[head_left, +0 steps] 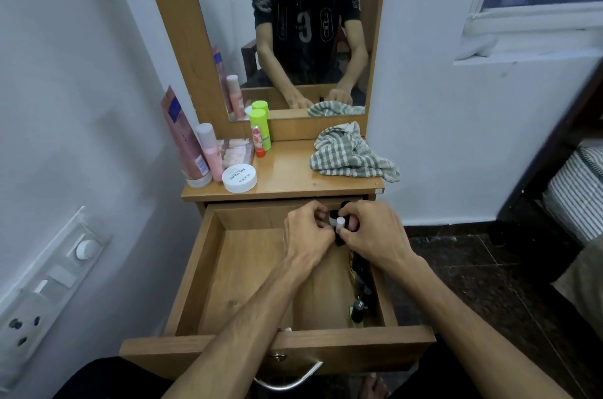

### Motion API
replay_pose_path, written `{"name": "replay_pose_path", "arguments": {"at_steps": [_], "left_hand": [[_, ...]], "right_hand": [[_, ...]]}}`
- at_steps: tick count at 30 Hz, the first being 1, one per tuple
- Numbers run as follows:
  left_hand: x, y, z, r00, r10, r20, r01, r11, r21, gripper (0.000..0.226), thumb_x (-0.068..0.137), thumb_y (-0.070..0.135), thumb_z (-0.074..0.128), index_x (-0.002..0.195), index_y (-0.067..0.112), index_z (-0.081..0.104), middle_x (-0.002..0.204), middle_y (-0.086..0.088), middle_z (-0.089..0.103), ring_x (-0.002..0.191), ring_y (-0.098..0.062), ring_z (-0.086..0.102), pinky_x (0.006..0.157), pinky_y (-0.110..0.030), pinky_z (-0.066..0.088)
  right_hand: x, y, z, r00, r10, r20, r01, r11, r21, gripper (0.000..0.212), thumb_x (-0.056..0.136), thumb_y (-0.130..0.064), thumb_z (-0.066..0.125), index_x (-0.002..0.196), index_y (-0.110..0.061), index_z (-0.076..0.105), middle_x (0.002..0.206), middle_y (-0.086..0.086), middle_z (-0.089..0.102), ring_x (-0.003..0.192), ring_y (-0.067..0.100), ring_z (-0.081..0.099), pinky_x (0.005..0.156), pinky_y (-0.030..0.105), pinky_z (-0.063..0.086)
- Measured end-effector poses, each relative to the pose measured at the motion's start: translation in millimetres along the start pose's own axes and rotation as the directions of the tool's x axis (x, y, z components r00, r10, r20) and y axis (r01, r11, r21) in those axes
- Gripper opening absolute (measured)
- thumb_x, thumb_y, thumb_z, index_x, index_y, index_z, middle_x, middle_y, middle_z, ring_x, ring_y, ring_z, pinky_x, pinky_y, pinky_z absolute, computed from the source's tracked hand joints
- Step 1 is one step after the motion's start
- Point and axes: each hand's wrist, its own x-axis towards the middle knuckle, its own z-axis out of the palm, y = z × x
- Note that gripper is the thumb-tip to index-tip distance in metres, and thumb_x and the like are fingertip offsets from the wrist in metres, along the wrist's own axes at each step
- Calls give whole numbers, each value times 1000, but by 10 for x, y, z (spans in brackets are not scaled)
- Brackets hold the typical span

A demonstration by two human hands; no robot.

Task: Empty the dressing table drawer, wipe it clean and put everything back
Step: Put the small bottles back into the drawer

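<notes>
The wooden drawer (208, 271) of the dressing table stands pulled out toward me. At its far right corner both my hands meet over a cluster of small bottles (339, 222) with black and white caps. My left hand (306, 232) curls its fingers round some of them, and my right hand (368, 232) grips others. More small dark bottles (359, 307) lie along the drawer's right wall. A checked grey-and-white cloth (349, 155) lies crumpled on the table top (287, 173).
On the table top's left stand a tall pink tube (186, 140), a pink bottle (210, 150), a white round tub (239, 178), a flat patterned box (236, 150) and green-capped sticks (259, 129). A mirror rises behind. A switchboard (49, 278) is on the left wall, a bed at right.
</notes>
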Motion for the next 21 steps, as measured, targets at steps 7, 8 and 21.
{"name": "replay_pose_path", "arguments": {"at_steps": [7, 8, 21], "left_hand": [[-43, 117, -321, 969, 80, -234, -67, 996, 65, 11, 80, 18, 65, 83, 23, 74, 76, 9, 72, 69, -12, 65, 63, -28, 48], [-29, 164, -431, 942, 150, -300, -127, 988, 92, 10, 81, 16, 65, 80, 22, 72, 75, 8, 71, 67, -13, 63, 62, -29, 48], [1210, 428, -1200, 953, 264, -146, -82, 692, 718, 38, 95, 12, 58, 131, 2, 58, 123, -17, 61, 100, -34, 68, 67, -39, 46]], "right_hand": [[112, -166, -175, 996, 0, -93, 5, 999, 52, 16, 80, -37, 72, 90, -26, 77, 67, -11, 63, 69, 6, 60, 63, 30, 52], [173, -230, -217, 991, -11, -130, 21, 997, 74, 13, 80, -34, 70, 86, -23, 76, 66, -10, 64, 67, 7, 61, 63, 32, 54], [1825, -1316, -406, 902, -426, 67, 431, 883, -186, 51, 92, -14, 60, 141, -25, 58, 143, -1, 61, 128, 28, 57, 96, 49, 52]]}}
